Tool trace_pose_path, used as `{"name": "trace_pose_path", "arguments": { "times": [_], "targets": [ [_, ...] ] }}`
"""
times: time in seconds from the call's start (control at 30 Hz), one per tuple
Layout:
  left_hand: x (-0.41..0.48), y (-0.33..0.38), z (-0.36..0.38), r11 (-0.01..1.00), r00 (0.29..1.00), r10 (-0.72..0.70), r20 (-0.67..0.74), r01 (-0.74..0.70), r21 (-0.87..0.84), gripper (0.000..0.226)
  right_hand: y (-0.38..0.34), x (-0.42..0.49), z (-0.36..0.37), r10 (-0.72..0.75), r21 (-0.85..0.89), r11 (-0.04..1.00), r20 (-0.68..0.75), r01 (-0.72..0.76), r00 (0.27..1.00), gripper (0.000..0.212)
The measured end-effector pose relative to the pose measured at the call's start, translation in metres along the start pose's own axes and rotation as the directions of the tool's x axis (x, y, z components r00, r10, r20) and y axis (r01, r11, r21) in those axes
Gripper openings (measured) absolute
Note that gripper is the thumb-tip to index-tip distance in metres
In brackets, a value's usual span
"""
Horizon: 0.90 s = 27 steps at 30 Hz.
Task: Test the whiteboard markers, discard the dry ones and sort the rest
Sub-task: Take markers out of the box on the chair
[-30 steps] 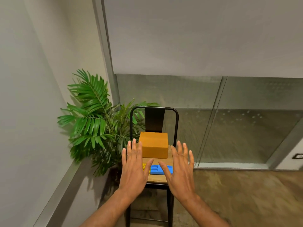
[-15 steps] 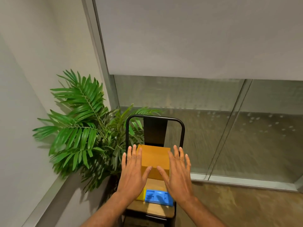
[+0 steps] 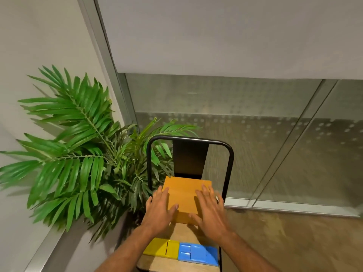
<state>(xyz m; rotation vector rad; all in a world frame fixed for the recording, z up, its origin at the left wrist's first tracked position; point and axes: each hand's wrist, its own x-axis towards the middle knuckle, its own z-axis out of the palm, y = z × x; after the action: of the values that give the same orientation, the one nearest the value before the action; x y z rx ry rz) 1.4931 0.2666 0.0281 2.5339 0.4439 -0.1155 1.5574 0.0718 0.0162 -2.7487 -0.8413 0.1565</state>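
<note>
No markers are seen; they are judged to lie inside the orange box (image 3: 183, 195), set on the chair (image 3: 189, 158) seat against the backrest. The left hand (image 3: 158, 210) and right hand (image 3: 211, 210) are laid flat on its top edges, fingers straight, nothing gripped. The box is judged rigid and probably light, best taken by both side walls.

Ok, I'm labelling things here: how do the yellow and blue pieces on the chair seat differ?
The yellow piece lies left of the blue piece. The yellow piece has a smooth top with two dark slits; the blue piece has raised rectangular panels. Both are flat, lie edge to edge and sit at the near end of the seat.
</note>
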Motion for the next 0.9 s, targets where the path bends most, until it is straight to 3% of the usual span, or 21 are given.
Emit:
{"name": "trace_pose_path", "arguments": {
  "times": [0.27, 0.5, 0.73, 0.9],
  "targets": [
    [0.036, -0.019, 0.007, 0.955, 0.991, -0.127, 0.031, 0.131, -0.265, 0.07, -0.004, 0.034, 0.024, 0.016, -0.06, 0.998, 0.105, -0.01, 0.994, 0.081],
    [0.036, -0.014, 0.002, 0.88, 0.982, -0.172, -0.073, 0.12, -0.46, 0.054, -0.003, 0.041, 0.033, -0.006, -0.077, 0.997, 0.101, 0.014, 0.995, 0.077],
    [0.036, -0.012, -0.011, 0.917, 0.974, -0.126, -0.19, 0.041, -0.396, 0.054, -0.007, 0.04, 0.025, -0.026, -0.059, 0.998, -0.013, 0.025, 1.0, 0.081],
    [0.037, -0.003, -0.022, 0.932, 0.97, -0.052, -0.238, -0.039, -0.361, 0.038, -0.015, 0.027, 0.02, -0.06, -0.027, 0.998, -0.143, 0.057, 0.988, 0.061]
  ]
}}
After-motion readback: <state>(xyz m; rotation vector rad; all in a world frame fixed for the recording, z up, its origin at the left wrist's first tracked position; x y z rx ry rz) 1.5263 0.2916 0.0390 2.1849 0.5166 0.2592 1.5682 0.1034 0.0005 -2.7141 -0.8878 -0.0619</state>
